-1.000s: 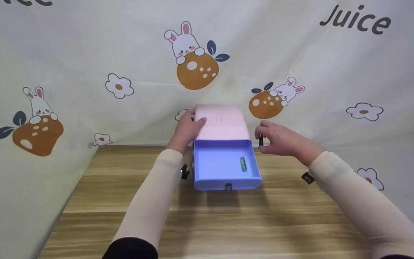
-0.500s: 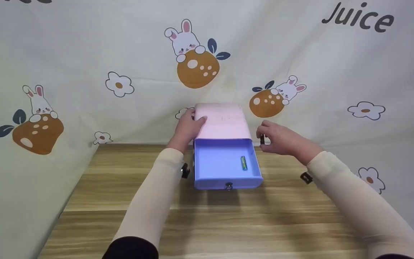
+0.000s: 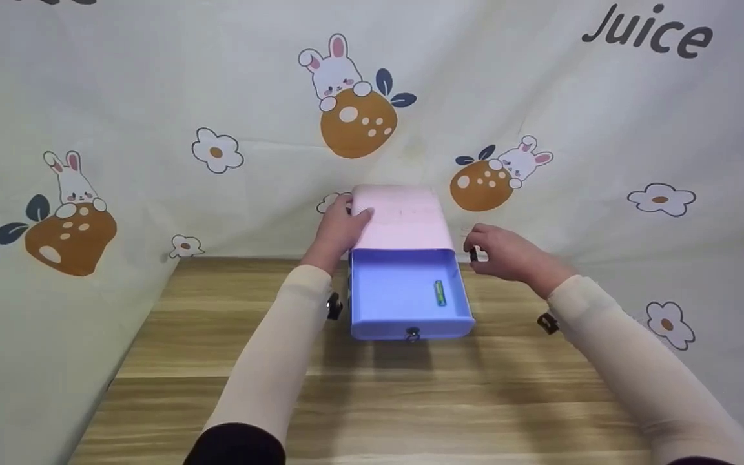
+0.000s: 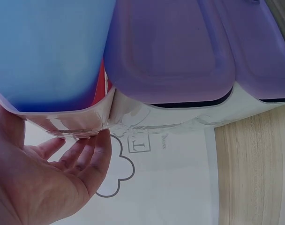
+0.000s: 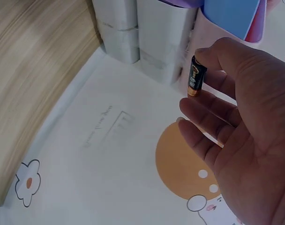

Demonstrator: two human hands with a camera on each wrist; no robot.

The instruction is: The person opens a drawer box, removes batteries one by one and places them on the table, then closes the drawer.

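Observation:
A pink-topped drawer box (image 3: 401, 219) stands on the table against the cloth, its blue drawer (image 3: 388, 284) pulled out toward me. On the drawer's floor, at the right, lies a green battery (image 3: 440, 293). My left hand (image 3: 340, 229) grips the box's left side, thumb on top; in the left wrist view the fingers (image 4: 93, 157) touch its side wall and the thumb is hidden. Right of the box, above table level, my right hand (image 3: 507, 252) pinches a black battery (image 5: 196, 76) with an orange end between thumb and finger, apart from the box.
Below the blue drawer are purple drawers (image 4: 173, 47) in a pale casing. A small ring pull (image 3: 413, 334) hangs on the blue drawer's front. Patterned cloth (image 3: 268, 206) rises behind the wooden table (image 3: 217, 361) and along its left side.
My right hand has dipped very slightly with the black battery still pinched. My left hand, the drawer and the green battery stay put; the head view has shifted a little.

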